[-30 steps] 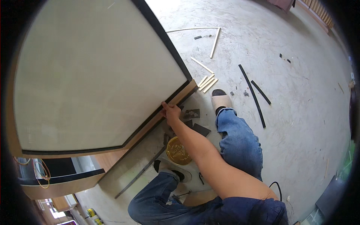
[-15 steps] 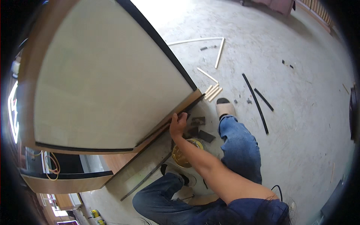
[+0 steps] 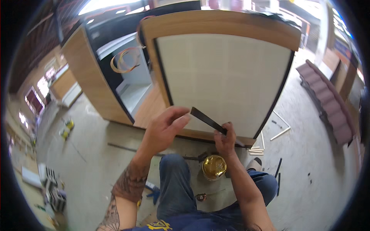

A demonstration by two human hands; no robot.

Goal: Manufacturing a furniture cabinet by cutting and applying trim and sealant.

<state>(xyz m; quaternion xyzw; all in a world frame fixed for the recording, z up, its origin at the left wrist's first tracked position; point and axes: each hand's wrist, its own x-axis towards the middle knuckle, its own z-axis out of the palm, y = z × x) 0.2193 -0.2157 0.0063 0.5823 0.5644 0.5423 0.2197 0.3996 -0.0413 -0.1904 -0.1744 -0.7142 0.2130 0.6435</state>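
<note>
A short flat black strip point(image 3: 208, 121) slants between my hands, in front of the cabinet's pale panel. My right hand point(image 3: 226, 139) is closed round its lower right end. At the upper left end, my left hand point(image 3: 165, 127) pinches with thumb and fingers; a small pale bit shows at those fingertips. Behind the strip stands a wood-coloured cabinet with a cream inset panel point(image 3: 227, 77), edged in black along its sides. Below my right hand, a round tub with a yellowish, shiny top point(image 3: 214, 167) sits on the floor between my knees.
Pale sticks point(image 3: 256, 151) and black strips point(image 3: 278, 173) lie on the floor at the right. A long dark bar point(image 3: 127, 147) lies along the cabinet base. A measuring tape point(image 3: 201, 197) and a blue tool point(image 3: 153, 192) are near my legs. A mauve ridged object point(image 3: 327, 104) stands far right.
My view has lifted and turned toward the cabinet front. The right hand has come up from the cabinet's lower edge with the black strip, and my left hand has come into view.
</note>
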